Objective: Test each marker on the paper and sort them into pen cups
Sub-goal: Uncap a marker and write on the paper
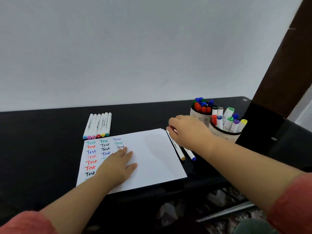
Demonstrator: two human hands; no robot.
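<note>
Fingers (170, 128) of the right hand (189, 130) are maybe pinching a white marker (176, 146) lying beside the paper (152, 157) (hard to see), while the left hand (116, 166) is pressing flat, fingers together, on it.

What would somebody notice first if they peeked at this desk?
Probably the white paper in the middle, with colourful "Test" words down its left side and the left hand flat on it. Next, two cups stuffed with bright markers at the right, where the right hand reaches two loose markers.
</note>
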